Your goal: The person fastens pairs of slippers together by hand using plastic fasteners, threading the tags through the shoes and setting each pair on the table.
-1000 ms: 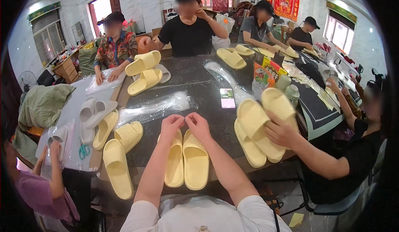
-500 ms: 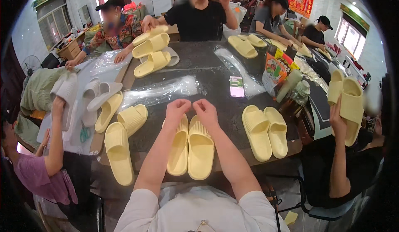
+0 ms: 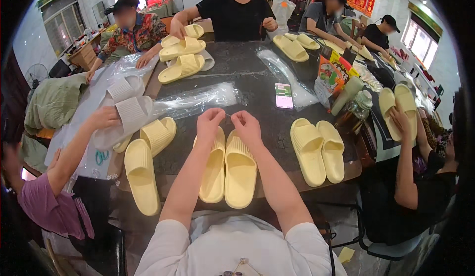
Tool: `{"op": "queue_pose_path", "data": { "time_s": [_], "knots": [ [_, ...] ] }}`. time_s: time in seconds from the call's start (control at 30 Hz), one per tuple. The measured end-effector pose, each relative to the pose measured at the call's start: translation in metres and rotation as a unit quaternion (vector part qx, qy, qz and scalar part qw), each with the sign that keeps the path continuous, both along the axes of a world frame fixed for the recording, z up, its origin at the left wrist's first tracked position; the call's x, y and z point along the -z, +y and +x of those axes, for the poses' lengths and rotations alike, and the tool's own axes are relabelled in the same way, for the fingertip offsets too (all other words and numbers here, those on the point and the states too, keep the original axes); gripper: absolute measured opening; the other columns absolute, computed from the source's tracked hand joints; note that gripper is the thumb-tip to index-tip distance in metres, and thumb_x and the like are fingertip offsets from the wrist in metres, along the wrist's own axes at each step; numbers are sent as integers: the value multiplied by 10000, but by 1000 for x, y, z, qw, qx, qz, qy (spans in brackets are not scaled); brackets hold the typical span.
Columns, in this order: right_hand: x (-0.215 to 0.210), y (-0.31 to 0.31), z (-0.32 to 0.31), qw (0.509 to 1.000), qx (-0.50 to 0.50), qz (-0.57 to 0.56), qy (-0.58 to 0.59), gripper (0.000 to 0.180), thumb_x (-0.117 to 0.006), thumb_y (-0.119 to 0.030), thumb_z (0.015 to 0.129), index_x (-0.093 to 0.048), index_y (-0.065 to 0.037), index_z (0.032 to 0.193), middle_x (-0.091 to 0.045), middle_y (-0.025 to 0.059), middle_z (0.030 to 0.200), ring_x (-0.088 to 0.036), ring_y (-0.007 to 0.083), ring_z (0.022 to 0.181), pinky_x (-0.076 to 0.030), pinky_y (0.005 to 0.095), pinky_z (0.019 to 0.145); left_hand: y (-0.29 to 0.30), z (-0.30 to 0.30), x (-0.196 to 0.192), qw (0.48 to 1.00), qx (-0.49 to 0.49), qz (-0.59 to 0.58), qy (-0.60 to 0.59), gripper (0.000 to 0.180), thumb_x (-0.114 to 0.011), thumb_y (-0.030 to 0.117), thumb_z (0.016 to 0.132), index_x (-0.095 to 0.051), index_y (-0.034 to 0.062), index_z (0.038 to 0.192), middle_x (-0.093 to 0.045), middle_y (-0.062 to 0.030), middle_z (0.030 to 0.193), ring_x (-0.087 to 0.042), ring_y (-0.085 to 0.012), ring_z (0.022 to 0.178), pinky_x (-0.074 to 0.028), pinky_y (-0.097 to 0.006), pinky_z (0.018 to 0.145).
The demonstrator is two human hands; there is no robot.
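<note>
Left hand (image 3: 210,122), right hand (image 3: 247,127): fingertips pinched together, I see | thin strand (image 3: 227,114) spanning between them | yellow slippers (image 3: 241,179) lying between forearms

Saw a dark counter (image 3: 275,132). Found three pairs of yellow slippers (image 3: 241,182) along its near edge, a slipper cluster (image 3: 189,64) toward its far-left corner, clear plastic bags (image 3: 200,98) and a phone (image 3: 284,96) around its middle, and a lidded jar (image 3: 357,110) near its right edge.

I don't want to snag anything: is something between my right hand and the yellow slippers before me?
Nothing visible stands between your right hand and the yellow slippers; it overlaps the right one's toe end, contact unclear.
</note>
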State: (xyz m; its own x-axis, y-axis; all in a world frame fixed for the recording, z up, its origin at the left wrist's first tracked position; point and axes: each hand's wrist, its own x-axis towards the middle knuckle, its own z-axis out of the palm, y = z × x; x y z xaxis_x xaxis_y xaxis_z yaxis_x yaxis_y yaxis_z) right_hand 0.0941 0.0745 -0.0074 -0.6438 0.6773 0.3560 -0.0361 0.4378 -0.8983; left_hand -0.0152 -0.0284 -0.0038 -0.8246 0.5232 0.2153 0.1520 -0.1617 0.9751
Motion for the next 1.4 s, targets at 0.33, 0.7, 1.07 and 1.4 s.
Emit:
{"op": "queue_pose_path", "data": {
  "time_s": [0.33,0.7,1.07,1.4],
  "knots": [
    [-8,-1,5,998,-50,-18,-18,183,-643,-239,872,-672,-62,908,-676,52,745,-640,161,664,-501,309,636,-3,5,-8,993,89,-73,-1,174,-672,135,890,-685,-11,982,-667,-8,887,-601,-80,841,-470,-226,778],
    [2,4,-1,1000,-24,-2,-13,222,-658,-263,861,-672,-44,897,-676,56,738,-641,161,668,-497,306,639,-2,1,-5,996,57,-58,25,181,-685,148,880,-692,-4,979,-673,-7,882,-595,-78,823,-472,-237,762],
    [-1,3,1,999,-36,-8,-37,174,-662,-199,875,-679,-34,927,-685,38,778,-630,116,711,-494,273,672,-3,5,-7,997,70,-25,10,166,-684,106,865,-692,-17,976,-678,-19,863,-601,-91,809,-481,-247,746],
    [0,2,1,1000,-4,-10,-8,173,-656,-214,866,-671,-47,907,-681,74,756,-653,173,678,-508,311,643,-2,1,-2,998,46,-33,-7,141,-654,116,900,-674,11,991,-642,10,891,-564,-67,836,-447,-221,759]
  ]
}}
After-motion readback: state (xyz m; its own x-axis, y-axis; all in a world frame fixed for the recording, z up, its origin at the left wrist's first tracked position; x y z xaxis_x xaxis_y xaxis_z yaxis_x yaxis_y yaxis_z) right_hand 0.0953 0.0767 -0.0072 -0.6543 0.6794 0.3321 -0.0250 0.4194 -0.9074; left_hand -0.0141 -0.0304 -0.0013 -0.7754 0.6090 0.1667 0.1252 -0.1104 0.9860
